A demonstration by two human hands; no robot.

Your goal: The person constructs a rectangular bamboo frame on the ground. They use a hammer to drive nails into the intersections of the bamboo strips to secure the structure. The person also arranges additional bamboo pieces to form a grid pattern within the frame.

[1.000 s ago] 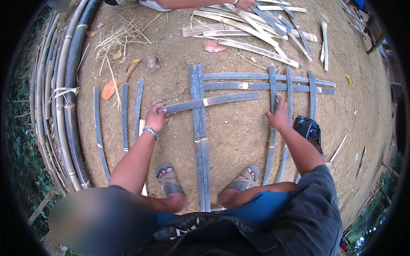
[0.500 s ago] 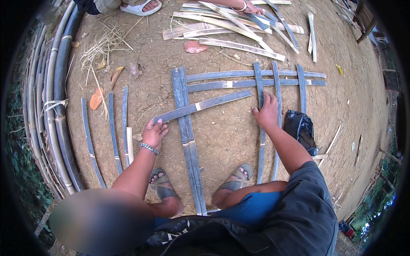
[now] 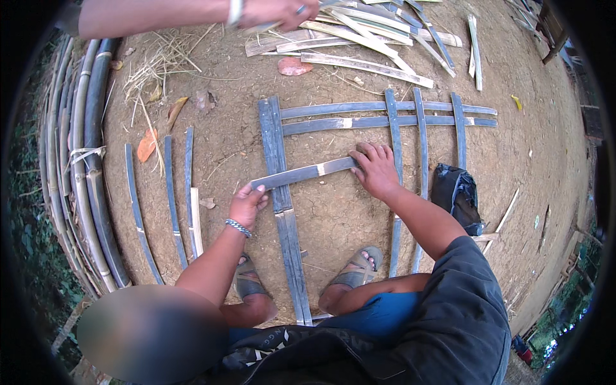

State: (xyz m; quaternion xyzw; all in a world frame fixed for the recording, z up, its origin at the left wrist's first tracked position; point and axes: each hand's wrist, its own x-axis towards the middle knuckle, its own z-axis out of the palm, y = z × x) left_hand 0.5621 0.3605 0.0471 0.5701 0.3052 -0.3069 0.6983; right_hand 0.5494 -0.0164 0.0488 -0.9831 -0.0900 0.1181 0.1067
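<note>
bamboo, split into grey slats, made up nearly everything on the bare dirt ground (image 3: 212,135). nearest the camera a blurred patch covered the lower left, and dark clothing filled the bottom edge, hiding the lap and knees. two sandalled feet (image 3: 356,269) stood on either side of a doubled upright slat (image 3: 285,212), whose lower end ran out of sight under the clothing.

left hand (image 3: 247,204), with a bead bracelet at the wrist, lay with fingers curled over the near left end of a loose slat (image 3: 305,173); the grip looked partly closed, though how far the fingers wrapped under it could not be told. right hand (image 3: 375,170) was spread flat, fingers open, pressing down on the other end of that slat where it met the woven uprights. the slat lay slanting across the doubled upright, below two crosswise slats (image 3: 359,115) of the lattice.

loose spare slats (image 3: 170,199) lay just left of the left hand, and a dark bag (image 3: 457,196) sat just right of the right forearm. whole bamboo poles (image 3: 86,179) curved along the left rim. farther off lay dry straw (image 3: 154,64), fallen leaves and a heap of pale split strips (image 3: 366,45). at the top edge another person's hand (image 3: 276,11) reached in, holding something too cut off to make out.
</note>
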